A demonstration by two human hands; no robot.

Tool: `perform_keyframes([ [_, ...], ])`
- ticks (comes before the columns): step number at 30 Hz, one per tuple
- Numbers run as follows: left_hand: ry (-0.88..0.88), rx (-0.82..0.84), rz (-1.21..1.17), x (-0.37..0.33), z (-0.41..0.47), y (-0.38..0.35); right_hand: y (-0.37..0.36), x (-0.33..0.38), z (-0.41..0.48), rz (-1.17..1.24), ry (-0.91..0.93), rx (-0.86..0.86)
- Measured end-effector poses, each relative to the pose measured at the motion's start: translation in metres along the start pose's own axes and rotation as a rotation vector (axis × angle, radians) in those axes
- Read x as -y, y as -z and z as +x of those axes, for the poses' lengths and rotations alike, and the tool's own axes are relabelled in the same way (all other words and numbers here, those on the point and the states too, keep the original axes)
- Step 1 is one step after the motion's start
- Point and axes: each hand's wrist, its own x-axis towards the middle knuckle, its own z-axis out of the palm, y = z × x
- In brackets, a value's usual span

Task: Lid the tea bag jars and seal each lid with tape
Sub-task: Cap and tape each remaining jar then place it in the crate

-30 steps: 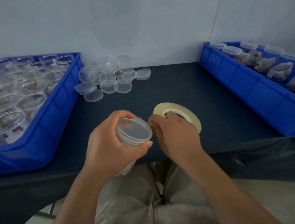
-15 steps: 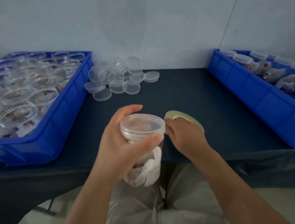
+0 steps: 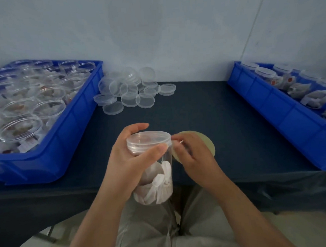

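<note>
1. Left hand (image 3: 130,162): fingers curled round the upper part of a clear plastic jar (image 3: 155,177), thumb lying across the seam under the lid (image 3: 149,140). The jar is upright and off the bench, held above the near edge at about its middle.
2. Right hand (image 3: 194,156): curled on the tape roll (image 3: 206,143), fingertips pinched just beside the lid's right rim. Whether a strip is drawn out is too blurred to tell.
3. Handling, as judged: the jar looks light, with thin, smooth walls, so it is likely slippery and may flex if squeezed. The tea bags (image 3: 157,181) inside are soft. The best hold is high on the body under the lid, leaving the seam free for tape.
4. The lid sits on the jar; sealing appears to be the step in hand.
5. Bench (image 3: 204,106), dark top. Loose lids (image 3: 131,93) are heaped at the far edge, left of middle.
6. Left end: blue bin (image 3: 65,131) of open jars holding tea bags.
7. Right end: blue tray (image 3: 269,100) with lidded jars, lying down.
</note>
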Motion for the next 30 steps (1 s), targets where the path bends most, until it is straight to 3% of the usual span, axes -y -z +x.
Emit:
perform_keyframes([
  [3, 0.054, 0.041, -0.076, 0.002, 0.000, -0.004, 0.008, 0.035, -0.019, 0.400, 0.043, -0.005],
  [12, 0.169, 0.200, -0.341, 0.002, -0.005, -0.009, 0.003, 0.053, -0.030, 0.810, -0.007, 0.042],
  [17, 0.159, 0.249, -0.431, 0.006, -0.005, -0.010, -0.002, 0.043, -0.030, 0.816, -0.016, -0.008],
  [30, 0.024, 0.231, -0.324, 0.009, -0.005, -0.008, -0.009, 0.046, -0.035, 0.779, 0.053, -0.059],
])
